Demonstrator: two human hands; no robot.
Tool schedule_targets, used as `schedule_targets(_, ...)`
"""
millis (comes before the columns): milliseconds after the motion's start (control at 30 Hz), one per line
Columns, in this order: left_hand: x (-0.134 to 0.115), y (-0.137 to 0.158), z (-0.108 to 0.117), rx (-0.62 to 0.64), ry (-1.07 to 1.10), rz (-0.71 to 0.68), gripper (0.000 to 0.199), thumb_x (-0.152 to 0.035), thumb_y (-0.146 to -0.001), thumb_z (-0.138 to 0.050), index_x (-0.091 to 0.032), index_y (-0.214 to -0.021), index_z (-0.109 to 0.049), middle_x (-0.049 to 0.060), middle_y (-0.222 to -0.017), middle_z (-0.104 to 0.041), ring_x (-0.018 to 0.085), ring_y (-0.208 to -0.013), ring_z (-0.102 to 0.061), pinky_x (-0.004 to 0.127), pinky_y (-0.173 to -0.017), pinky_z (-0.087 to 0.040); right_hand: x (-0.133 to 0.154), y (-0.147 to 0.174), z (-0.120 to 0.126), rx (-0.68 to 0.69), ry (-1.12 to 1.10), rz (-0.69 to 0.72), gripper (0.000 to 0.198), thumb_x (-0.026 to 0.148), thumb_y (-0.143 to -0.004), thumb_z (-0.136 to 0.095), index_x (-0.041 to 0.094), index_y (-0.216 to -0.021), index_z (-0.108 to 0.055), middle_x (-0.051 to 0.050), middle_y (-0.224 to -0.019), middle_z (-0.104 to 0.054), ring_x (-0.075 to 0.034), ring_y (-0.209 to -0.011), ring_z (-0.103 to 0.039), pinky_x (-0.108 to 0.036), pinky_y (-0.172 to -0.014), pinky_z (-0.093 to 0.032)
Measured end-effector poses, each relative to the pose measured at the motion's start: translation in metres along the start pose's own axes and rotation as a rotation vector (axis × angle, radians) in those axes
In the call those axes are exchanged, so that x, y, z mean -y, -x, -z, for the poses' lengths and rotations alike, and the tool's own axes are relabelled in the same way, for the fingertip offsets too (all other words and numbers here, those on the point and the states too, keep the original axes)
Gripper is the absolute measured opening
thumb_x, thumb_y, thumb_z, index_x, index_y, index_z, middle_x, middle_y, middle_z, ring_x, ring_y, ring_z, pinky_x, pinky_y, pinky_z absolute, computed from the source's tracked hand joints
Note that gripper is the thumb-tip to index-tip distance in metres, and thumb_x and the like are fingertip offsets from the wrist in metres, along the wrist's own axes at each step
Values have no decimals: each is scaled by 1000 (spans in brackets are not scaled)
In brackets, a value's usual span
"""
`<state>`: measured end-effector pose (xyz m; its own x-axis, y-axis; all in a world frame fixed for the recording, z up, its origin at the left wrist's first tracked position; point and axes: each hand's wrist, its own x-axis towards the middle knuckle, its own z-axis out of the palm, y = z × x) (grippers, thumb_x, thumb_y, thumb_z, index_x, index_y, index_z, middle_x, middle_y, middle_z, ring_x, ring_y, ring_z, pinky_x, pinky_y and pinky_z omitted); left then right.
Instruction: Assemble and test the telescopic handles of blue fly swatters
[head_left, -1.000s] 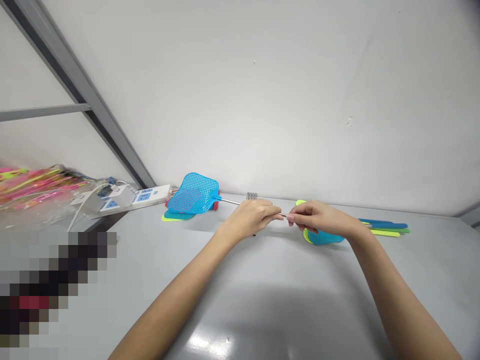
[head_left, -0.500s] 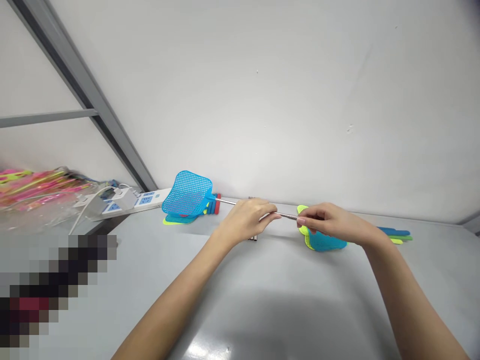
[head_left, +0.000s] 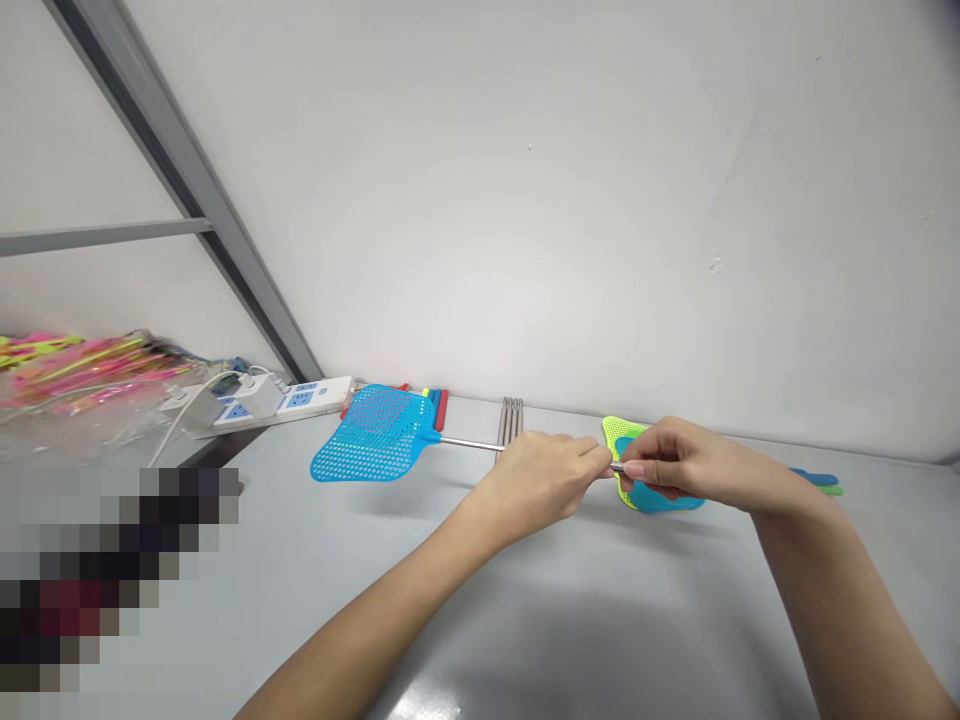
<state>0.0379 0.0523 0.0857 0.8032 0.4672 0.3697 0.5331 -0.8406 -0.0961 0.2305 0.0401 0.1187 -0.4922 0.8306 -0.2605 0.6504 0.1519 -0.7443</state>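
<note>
A blue fly swatter with a mesh head (head_left: 375,450) and a thin metal rod (head_left: 471,443) is held level above the table. My left hand (head_left: 544,482) is closed around the rod, its fingers wrapped over it. Just to the right, my right hand (head_left: 679,465) pinches the rod's end between thumb and fingers. Behind my left hand lie several loose metal rods (head_left: 511,415). Below and behind my right hand are a yellow-green swatter head (head_left: 612,430) and a blue swatter head (head_left: 667,498), partly hidden by it.
Blue and green handles (head_left: 821,480) lie at the right, partly behind my forearm. Red and blue handles (head_left: 441,408) rest by the wall behind the held swatter. A white power strip (head_left: 319,398) with plugs and bagged colourful items (head_left: 97,375) are at the left.
My left hand has moved right along the rod, close to my right hand. The swatter's head has dropped and turned. More of the loose metal rods shows.
</note>
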Motion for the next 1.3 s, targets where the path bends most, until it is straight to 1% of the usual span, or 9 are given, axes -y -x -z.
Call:
schedule_targets(133,-1,0,1,3,-1,0,18,-23,-89,-37,-18,-75,-47,-3,-67,-57,11,-57,-55,27,-41,-19,0,1,0,20,-35,-13,27,34,-76,-47,16,-55,-51,5,-45,-30,-7,-43,-22,-24,-42,-16)
schedule_targets(267,-3,0,1,2,2,5,19,-24,-89,-37,-18,-75,-47,-2,-66,-57,11,-57,-55,27,-42,-20,0,4,2,68,-67,-37,30,40,-76,-48,15,-59,-53,4,-46,-35,-7,-41,-26,-24,-41,-20)
schedule_targets(367,-3,-1,-1,-1,27,8,22,-27,-90,-35,-17,-75,-48,-1,-67,-57,11,-59,-55,26,-43,-23,-1,5,2,67,-68,-59,33,46,-77,-48,16,-64,-54,1,-53,-44,-8,-44,-34,-23,-43,-28)
schedule_targets(467,-1,-1,-5,2,53,-1,25,-30,-91,-35,-17,-75,-49,-1,-68,-58,11,-60,-55,25,-45,-26,-3,2,-3,51,-102,-37,33,49,-78,-46,17,-71,-54,-1,-65,-50,-10,-51,-41,-23,-48,-34)
schedule_targets(533,1,-1,-6,13,54,9,26,-32,-90,-37,-17,-74,-51,-1,-68,-58,12,-61,-55,25,-46,-27,-4,0,-7,41,-90,-28,32,48,-79,-47,18,-69,-52,0,-64,-48,-10,-52,-41,-22,-48,-34)
schedule_targets(667,9,-2,-3,39,117,53,25,-32,-88,-40,-18,-74,-55,-2,-70,-60,11,-63,-55,23,-48,-28,-2,-4,-12,5,-51,-1,30,46,-80,-47,18,-70,-52,3,-58,-37,-9,-50,-34,-21,-44,-27)
schedule_targets(900,22,1,4,4,164,108,41,-49,-86,-35,-16,-69,-53,-1,-66,-55,10,-60,-48,22,-49,-27,2,-3,-12,-51,-16,0,37,51,-83,-38,19,-78,-57,3,-59,-34,-9,-50,-30,-22,-45,-24)
schedule_targets(1100,27,2,7,6,205,103,38,-45,-88,-34,-17,-72,-55,-1,-66,-53,10,-61,-47,22,-50,-27,1,-5,-12,-36,-8,28,37,49,-84,-36,20,-83,-59,3,-59,-32,-9,-51,-29,-22,-45,-23)
schedule_targets(1300,29,5,10,0,189,123,33,-41,-87,-40,-17,-70,-54,-2,-64,-50,10,-59,-46,21,-50,-27,1,0,-9,-69,5,28,37,50,-83,-37,21,-85,-60,4,-60,-30,-9,-51,-27,-22,-47,-24)
